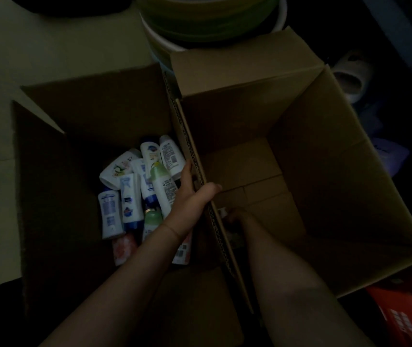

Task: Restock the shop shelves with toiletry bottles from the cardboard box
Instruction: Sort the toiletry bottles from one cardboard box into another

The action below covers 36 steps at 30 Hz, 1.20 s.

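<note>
Many smooth plastic bottles (134, 194) lay piled in the left box (49, 171), probably light, slippery and best gripped around the middle, while the left hand (189, 194) clasped the cardboard wall and the right hand's (237, 216) grip stayed unclear.

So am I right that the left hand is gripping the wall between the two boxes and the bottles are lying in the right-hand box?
Not quite: the head view shows the left hand gripping that wall, but the bottles lie in the left-hand box.
</note>
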Tool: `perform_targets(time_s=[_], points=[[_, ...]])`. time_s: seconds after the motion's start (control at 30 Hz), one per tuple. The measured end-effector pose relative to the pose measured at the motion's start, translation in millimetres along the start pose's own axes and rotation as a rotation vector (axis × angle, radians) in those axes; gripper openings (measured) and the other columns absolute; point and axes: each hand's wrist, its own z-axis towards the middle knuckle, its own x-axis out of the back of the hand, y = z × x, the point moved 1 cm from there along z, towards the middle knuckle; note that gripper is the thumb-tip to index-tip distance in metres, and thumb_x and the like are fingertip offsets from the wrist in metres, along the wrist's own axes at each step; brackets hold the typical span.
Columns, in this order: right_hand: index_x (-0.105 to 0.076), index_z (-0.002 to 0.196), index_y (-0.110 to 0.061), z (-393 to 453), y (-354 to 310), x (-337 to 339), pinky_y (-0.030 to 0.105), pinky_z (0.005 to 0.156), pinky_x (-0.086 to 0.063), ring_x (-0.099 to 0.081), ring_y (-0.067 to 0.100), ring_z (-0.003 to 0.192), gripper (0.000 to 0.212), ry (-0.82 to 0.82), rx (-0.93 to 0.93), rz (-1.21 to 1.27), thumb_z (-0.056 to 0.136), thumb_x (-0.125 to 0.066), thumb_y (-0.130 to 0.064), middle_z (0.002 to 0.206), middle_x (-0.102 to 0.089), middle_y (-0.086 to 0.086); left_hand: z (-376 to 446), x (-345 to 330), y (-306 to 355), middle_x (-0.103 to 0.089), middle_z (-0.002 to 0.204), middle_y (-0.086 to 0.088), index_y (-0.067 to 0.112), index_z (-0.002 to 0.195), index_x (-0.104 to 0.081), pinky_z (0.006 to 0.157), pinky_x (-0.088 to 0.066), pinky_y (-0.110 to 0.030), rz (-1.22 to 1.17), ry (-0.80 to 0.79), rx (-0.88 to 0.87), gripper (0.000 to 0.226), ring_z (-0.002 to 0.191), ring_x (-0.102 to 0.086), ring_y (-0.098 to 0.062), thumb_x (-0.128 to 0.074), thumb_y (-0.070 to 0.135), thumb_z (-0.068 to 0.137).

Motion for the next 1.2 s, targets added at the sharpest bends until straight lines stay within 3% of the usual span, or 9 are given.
perform_targets(time_s=[0.23,0.33,0.4,0.47,0.57,0.67,0.83,1.03,1.2], points=[[-0.055,0.131,0.001,2.5,32.4,-5.2,0.042,0.072,-0.06,-0.073,0.029,0.089,0.046,0.022,0.046,0.39,0.092,-0.061,-0.022,0.112,-0.066,0.02,-2.1,-1.2,1.8,-0.031,0.14,0.013,0.037,0.156,-0.009,0.096,-0.035,-0.031,0.019,-0.012,-0.014,0.103,0.124,-0.034,-0.01,-0.064,0.046,0.069],[-0.053,0.136,-0.012,22.2,25.4,0.0,0.045,0.095,-0.052,-0.062,0.032,0.114,0.06,0.065,0.068,0.13,0.089,-0.062,-0.049,0.132,-0.059,0.012,0.5,-0.7,0.6,-0.032,0.142,0.009,0.039,0.156,-0.009,0.095,-0.036,-0.032,0.032,-0.004,-0.011,0.102,0.121,-0.036,-0.011,-0.064,0.047,0.07],[-0.051,0.135,-0.012,30.6,8.8,14.7,0.034,0.088,-0.054,-0.059,0.029,0.114,0.056,0.099,0.167,0.103,0.092,-0.061,-0.046,0.133,-0.057,0.01,1.0,-1.3,2.0,-0.035,0.141,0.008,0.037,0.156,-0.01,0.091,-0.04,-0.03,0.039,-0.006,-0.019,0.102,0.114,-0.043,-0.01,-0.064,0.047,0.07],[-0.055,0.129,-0.013,23.0,-17.4,34.4,0.023,0.07,-0.055,-0.062,0.022,0.099,0.05,0.16,0.27,0.121,0.093,-0.06,-0.046,0.121,-0.062,0.007,0.8,-0.8,2.0,-0.039,0.139,0.008,0.038,0.155,-0.011,0.094,-0.044,-0.034,0.04,-0.012,-0.023,0.102,0.113,-0.047,-0.012,-0.065,0.049,0.069],[-0.064,0.106,-0.013,-4.0,-54.6,70.1,0.028,0.07,-0.053,-0.066,0.021,0.079,0.041,0.269,0.363,0.271,0.089,-0.061,-0.051,0.099,-0.07,0.01,-0.8,1.0,3.0,-0.04,0.149,0.003,0.043,0.153,-0.013,0.107,-0.041,-0.05,0.042,-0.019,0.012,0.108,0.128,-0.045,-0.022,-0.069,0.058,0.061],[-0.065,0.095,-0.017,-63.1,-94.1,97.8,0.033,0.074,-0.052,-0.067,0.022,0.073,0.031,0.276,0.553,0.469,0.088,-0.064,-0.047,0.084,-0.07,0.007,-5.0,3.3,8.6,-0.029,0.159,0.001,0.041,0.155,-0.008,0.111,-0.036,-0.044,0.05,-0.059,0.076,0.115,0.138,-0.037,-0.024,-0.074,0.064,0.064],[-0.063,0.09,-0.017,-170.6,-148.0,85.9,0.026,0.061,-0.054,-0.067,0.016,0.066,0.034,0.127,0.846,0.274,0.094,-0.052,-0.048,0.076,-0.068,0.003,-16.7,42.2,49.5,-0.052,0.141,0.007,0.027,0.142,-0.049,0.1,-0.042,-0.034,-0.047,-0.043,0.089,0.083,0.124,-0.05,-0.011,-0.05,0.074,0.074],[-0.064,0.101,-0.022,-190.2,-189.6,-13.4,0.031,0.07,-0.054,-0.071,0.016,0.081,0.037,0.032,0.878,-0.04,0.09,-0.055,-0.057,0.091,-0.073,-0.001,-35.2,108.3,96.4,-0.07,0.119,-0.002,0.024,0.126,-0.058,0.087,-0.058,-0.037,-0.05,-0.123,-0.161,0.062,0.108,-0.069,-0.02,-0.08,0.036,0.069],[-0.051,0.132,-0.02,-146.2,-183.4,-62.0,0.027,0.095,-0.037,-0.043,0.015,0.124,0.046,0.484,0.912,-0.432,0.096,-0.049,-0.048,0.136,-0.043,0.001,-20.1,139.4,29.9,-0.072,0.11,-0.004,0.027,0.111,-0.063,0.084,-0.06,-0.043,-0.084,0.255,0.044,0.042,0.097,-0.071,-0.023,-0.084,0.033,0.075]])
